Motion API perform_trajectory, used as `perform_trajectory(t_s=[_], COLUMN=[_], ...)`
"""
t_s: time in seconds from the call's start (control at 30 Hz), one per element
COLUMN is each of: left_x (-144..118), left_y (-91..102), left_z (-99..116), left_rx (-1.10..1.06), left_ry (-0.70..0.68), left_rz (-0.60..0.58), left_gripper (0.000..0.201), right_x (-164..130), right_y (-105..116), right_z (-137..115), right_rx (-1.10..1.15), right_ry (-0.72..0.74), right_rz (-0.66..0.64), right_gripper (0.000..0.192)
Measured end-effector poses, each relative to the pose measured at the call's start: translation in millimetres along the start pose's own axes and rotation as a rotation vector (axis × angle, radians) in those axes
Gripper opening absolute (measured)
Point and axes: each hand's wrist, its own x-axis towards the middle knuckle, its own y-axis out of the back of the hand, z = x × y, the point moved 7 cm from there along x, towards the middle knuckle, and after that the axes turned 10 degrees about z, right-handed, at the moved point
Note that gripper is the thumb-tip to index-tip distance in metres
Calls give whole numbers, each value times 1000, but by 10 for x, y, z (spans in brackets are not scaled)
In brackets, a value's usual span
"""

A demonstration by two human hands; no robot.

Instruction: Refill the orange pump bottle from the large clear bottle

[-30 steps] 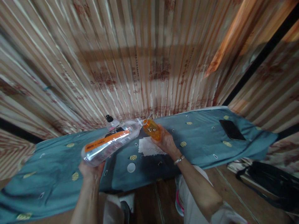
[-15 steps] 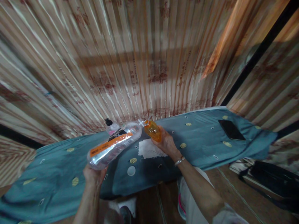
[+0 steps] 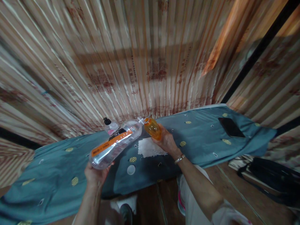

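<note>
Left hand (image 3: 96, 175), at 7 o'clock, is closed around the base of a clear bottle (image 3: 116, 144) tilted toward 2 o'clock, its mouth meeting the orange bottle (image 3: 152, 128). Right hand (image 3: 167, 141), at centre, is wrapped around the orange bottle above a blue-clothed table (image 3: 201, 137).

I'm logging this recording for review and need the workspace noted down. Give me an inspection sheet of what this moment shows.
Surface: table under a blue patterned cloth.
Job's things: large clear bottle with orange label, tilted, neck meeting the mouth of a small orange bottle.
Clutter: white cap, white napkin, dark phone, black-capped bottle.
Grippers: left hand grips the large bottle's base; right hand holds the orange bottle.
Cables: nothing seen.
Surroundings: striped curtain; black bag on the floor.
</note>
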Motion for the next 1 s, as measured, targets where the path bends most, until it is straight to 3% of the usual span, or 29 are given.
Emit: perform_trajectory(t_s=[0.13,0.27,0.43,0.7,0.87,1.0], left_x=[-105,-128,-111,-205,-176,-91], left_y=[-14,-30,-27,-89,-41,89], left_z=[79,113,78,69,58,17], left_rx=[46,58,49,108,186,267], left_ry=[10,-15,-63,-101,-53,68], left_rz=[72,21,-62,-139,-229,-280], left_gripper=[63,63,72,60,60,69], right_x=[-4,0,0,-2,4,19], right_y=[-17,-27,-14,-21,-15,29], right_z=[19,33,53,50,56,25], right_rx=[-14,-5,18,11,-3,-9], right_ry=[4,38,-22,-13,-5,-14], right_rz=[2,5,5,15,12,4], right_gripper=[84,84,84,87,84,83])
